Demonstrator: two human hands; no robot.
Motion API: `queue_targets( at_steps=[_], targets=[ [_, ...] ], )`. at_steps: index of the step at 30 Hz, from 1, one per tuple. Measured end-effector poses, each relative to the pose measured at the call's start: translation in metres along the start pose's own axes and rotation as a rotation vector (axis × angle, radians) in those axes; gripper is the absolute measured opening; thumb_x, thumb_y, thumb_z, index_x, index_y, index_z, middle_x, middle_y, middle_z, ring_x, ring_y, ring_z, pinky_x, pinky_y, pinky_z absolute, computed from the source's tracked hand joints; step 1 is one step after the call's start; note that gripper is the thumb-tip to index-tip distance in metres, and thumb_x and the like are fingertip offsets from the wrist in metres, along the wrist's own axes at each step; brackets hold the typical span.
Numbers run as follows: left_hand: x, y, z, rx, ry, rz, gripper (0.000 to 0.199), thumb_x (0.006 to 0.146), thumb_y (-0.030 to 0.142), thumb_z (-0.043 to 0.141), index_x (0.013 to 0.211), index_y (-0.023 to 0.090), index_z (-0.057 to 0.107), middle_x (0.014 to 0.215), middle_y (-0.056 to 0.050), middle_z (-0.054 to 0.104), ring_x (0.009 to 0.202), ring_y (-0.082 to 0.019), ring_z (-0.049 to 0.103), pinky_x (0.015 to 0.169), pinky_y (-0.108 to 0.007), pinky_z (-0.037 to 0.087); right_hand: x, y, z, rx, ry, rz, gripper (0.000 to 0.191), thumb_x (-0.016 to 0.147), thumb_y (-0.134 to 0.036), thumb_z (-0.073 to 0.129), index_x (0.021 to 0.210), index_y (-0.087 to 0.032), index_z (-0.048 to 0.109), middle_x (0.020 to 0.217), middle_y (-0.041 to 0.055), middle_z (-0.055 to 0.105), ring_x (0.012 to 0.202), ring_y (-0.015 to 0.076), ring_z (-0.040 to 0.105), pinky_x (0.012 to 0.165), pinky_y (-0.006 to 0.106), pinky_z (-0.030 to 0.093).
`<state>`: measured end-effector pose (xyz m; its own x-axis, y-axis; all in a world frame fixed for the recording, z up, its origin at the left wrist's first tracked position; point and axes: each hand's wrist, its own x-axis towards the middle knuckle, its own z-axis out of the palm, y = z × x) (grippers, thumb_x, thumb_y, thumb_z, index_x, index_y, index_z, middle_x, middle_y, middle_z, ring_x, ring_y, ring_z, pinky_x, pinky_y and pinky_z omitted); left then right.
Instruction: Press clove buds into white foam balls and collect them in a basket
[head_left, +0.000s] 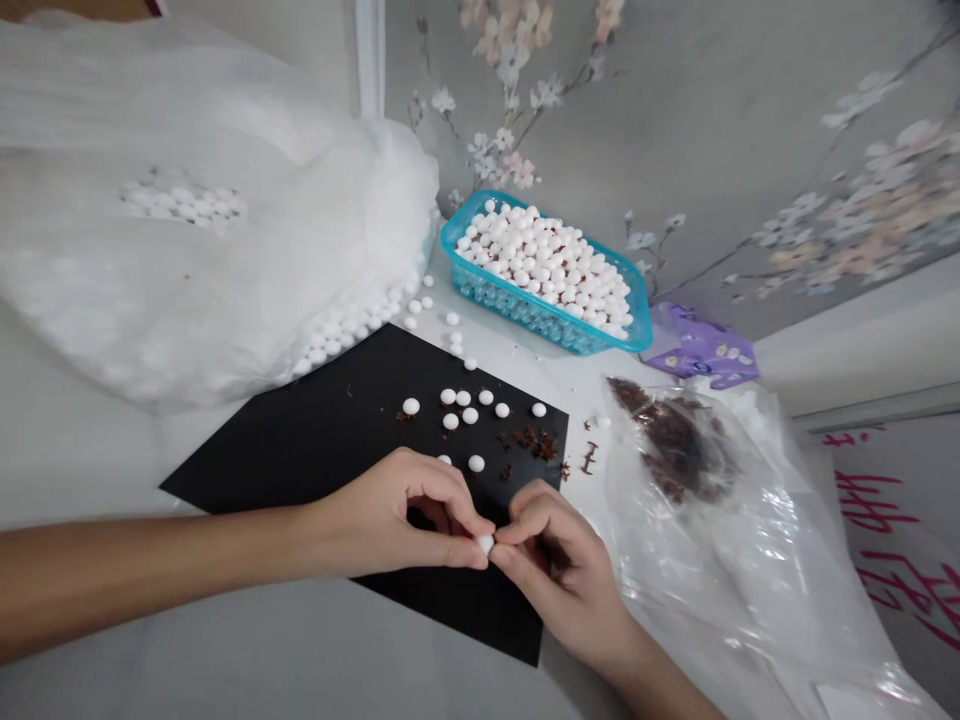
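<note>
Over the black sheet (322, 430), my left hand (420, 510) pinches a small white ball (486, 543) between thumb and forefinger. My right hand (559, 560) meets it from the right, its thumb and forefinger pressed together against the ball's side; whatever is between those fingertips is hidden. Beyond my hands, several loose white balls (470, 415) lie on the sheet. Small dark brown pieces (541, 443) are scattered near the sheet's right corner, and a few brown pieces (589, 458) joined in a strip rest on the white table just past it.
A blue plastic basket (472, 278) heaped with white balls stands at the back. To the left bulges a large white bag (300, 200) of balls. On the right lie a clear plastic bag (720, 560) with brown pieces inside and a purple packet (701, 345) against the wall.
</note>
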<state>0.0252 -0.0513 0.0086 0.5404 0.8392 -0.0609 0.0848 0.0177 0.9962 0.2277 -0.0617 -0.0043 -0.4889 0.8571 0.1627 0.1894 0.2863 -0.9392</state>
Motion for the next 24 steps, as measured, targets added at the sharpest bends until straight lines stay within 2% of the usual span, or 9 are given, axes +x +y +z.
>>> queue_targets(
  at_steps=[5, 11, 15, 18, 24],
  targets=[
    [0.003, -0.001, 0.0, 0.06, 0.05, 0.006, 0.014, 0.073, 0.025, 0.067, 0.083, 0.015, 0.071, 0.078, -0.002, 0.066, 0.069, -0.012, 0.064, 0.063, -0.021, 0.052, -0.002, 0.001, 0.002, -0.064, 0.056, 0.008, 0.009, 0.081, -0.014, 0.058, 0.081, -0.022, 0.055, 0.07, -0.0037, 0.048, 0.054, 0.0068, 0.043, 0.046, 0.02, 0.033],
    [0.008, 0.001, -0.01, 0.338, 0.339, 0.05, 0.013, 0.077, 0.028, 0.062, 0.086, 0.019, 0.066, 0.081, 0.0, 0.066, 0.071, -0.011, 0.06, 0.062, -0.021, 0.047, 0.004, 0.002, -0.004, -0.258, 0.178, 0.041, 0.005, 0.081, -0.017, 0.058, 0.08, -0.022, 0.056, 0.067, -0.0039, 0.047, 0.05, 0.0067, 0.04, 0.043, 0.02, 0.033],
    [0.009, -0.001, -0.013, 0.502, 0.345, 0.014, 0.014, 0.079, 0.03, 0.057, 0.088, 0.021, 0.064, 0.085, 0.0, 0.061, 0.063, -0.009, 0.053, 0.051, -0.021, 0.04, 0.008, 0.009, -0.009, -0.512, 0.282, 0.059, 0.005, 0.081, -0.02, 0.057, 0.086, -0.021, 0.06, 0.071, -0.0025, 0.046, 0.049, 0.007, 0.04, 0.044, 0.021, 0.035],
    [0.01, -0.002, -0.013, 0.537, 0.356, 0.008, 0.015, 0.08, 0.031, 0.055, 0.087, 0.021, 0.063, 0.088, 0.0, 0.058, 0.059, -0.008, 0.049, 0.052, -0.022, 0.039, 0.009, 0.014, -0.008, -0.589, 0.25, 0.053, 0.013, 0.083, -0.023, 0.055, 0.093, -0.022, 0.063, 0.078, 0.0004, 0.05, 0.052, 0.0084, 0.045, 0.045, 0.023, 0.039],
    [0.008, -0.001, -0.011, 0.598, 0.341, -0.014, 0.015, 0.08, 0.031, 0.054, 0.089, 0.022, 0.062, 0.085, 0.0, 0.056, 0.063, -0.01, 0.049, 0.055, -0.022, 0.038, 0.008, 0.014, -0.007, -0.614, 0.168, 0.005, 0.012, 0.086, -0.019, 0.051, 0.09, -0.022, 0.062, 0.083, 0.0023, 0.055, 0.055, 0.0096, 0.047, 0.048, 0.024, 0.041]
  ],
)
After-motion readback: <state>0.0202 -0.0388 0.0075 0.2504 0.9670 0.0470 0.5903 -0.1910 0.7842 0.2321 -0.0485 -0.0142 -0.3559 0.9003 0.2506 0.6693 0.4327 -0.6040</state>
